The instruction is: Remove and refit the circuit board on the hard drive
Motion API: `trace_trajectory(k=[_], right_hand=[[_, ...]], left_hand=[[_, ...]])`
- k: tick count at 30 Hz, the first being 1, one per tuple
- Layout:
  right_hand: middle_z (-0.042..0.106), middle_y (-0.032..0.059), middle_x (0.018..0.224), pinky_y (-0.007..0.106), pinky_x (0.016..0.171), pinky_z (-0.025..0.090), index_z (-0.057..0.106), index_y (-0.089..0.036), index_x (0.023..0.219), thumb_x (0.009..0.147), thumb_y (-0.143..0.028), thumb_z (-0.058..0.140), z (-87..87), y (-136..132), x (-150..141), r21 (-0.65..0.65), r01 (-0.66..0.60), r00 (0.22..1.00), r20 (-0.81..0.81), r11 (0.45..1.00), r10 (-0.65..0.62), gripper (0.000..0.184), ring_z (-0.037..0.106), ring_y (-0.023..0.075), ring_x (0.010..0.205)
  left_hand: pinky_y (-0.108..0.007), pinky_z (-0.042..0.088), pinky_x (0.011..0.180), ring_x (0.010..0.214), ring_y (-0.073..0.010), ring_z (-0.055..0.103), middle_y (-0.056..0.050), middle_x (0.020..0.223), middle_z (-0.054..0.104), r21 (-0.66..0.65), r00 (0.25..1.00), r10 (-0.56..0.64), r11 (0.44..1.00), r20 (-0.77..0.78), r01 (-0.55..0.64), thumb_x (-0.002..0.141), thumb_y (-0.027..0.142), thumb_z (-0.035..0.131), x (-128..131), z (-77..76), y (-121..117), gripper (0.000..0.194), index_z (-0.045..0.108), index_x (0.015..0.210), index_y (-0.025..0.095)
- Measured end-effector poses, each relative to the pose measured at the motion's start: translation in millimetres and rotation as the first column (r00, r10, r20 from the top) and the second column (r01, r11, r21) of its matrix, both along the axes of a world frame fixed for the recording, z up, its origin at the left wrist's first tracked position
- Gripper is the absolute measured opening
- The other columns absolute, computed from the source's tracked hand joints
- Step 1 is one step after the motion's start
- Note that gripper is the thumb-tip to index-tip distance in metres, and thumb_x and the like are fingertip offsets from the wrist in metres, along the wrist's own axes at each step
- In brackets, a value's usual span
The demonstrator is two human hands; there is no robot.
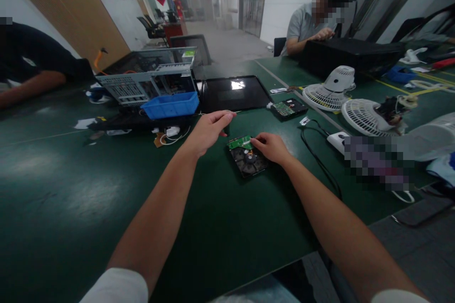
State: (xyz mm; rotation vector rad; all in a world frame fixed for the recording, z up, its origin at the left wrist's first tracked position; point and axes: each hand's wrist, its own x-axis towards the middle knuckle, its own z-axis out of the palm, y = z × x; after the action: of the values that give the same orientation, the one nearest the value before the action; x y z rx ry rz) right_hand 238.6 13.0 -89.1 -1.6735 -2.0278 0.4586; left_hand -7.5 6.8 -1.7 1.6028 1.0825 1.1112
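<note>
A hard disk drive (246,164) lies on the green table in front of me, its underside up. A small green circuit board (237,143) covers its far end. My right hand (273,148) is closed at the drive's right side, with thumb and fingertips pinching at the edge by the board. Just beyond the drive's far left corner, my left hand (209,133) is raised over the table, apart from the drive. Its thumb and fingers are pressed together; what they hold, if anything, is too small to make out.
A second hard drive (288,108) lies farther back, beside a dark flat panel (234,93). A blue tray (171,105) leans by an open computer case (142,86). White fan parts (327,95) and a black cable (320,161) are at right. Co-workers sit at both sides.
</note>
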Motion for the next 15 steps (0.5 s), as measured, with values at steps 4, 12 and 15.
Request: trace_trajectory(k=[4, 12, 15], right_hand=[[0.079, 0.0049, 0.090, 0.028, 0.065, 0.039, 0.077, -0.023, 0.091, 0.097, -0.052, 0.062, 0.1, -0.1, 0.0, -0.001, -0.006, 1.000, -0.003, 1.000, 0.006, 0.033, 0.067, 0.0187, 0.077], [0.078, 0.0045, 0.089, 0.028, 0.065, 0.040, 0.077, -0.023, 0.091, 0.097, -0.052, 0.062, -1.4, 0.6, 0.4, 0.007, -0.004, 1.000, -0.014, 1.000, 0.004, 0.034, 0.067, 0.0184, 0.077], [0.078, 0.0046, 0.089, 0.028, 0.065, 0.040, 0.077, -0.023, 0.091, 0.096, -0.052, 0.062, -2.1, 1.0, 0.9, 0.010, -0.005, 1.000, -0.019, 1.000, 0.005, 0.033, 0.067, 0.0184, 0.077]], left_hand=[[-0.027, 0.052, 0.064, 0.096, -0.0227, 0.067, -0.009, 0.102, 0.073, -0.036, 0.999, -0.022, 0.999, 0.031, 0.023, 0.091, 0.048, 0.067, -1.4, 0.1, 0.8, 0.036, 0.077, 0.114, 0.021], [-0.029, 0.055, 0.063, 0.095, -0.0241, 0.071, -0.011, 0.097, 0.076, -0.129, 0.991, 0.029, 0.992, 0.127, -0.013, 0.090, 0.042, 0.070, 1.5, 3.2, -0.8, 0.026, 0.065, 0.101, 0.018], [-0.030, 0.056, 0.064, 0.099, -0.0261, 0.073, -0.013, 0.100, 0.077, -0.153, 0.988, 0.045, 0.988, 0.147, -0.022, 0.090, 0.039, 0.071, 1.7, 3.2, -1.0, 0.025, 0.059, 0.100, 0.019]])
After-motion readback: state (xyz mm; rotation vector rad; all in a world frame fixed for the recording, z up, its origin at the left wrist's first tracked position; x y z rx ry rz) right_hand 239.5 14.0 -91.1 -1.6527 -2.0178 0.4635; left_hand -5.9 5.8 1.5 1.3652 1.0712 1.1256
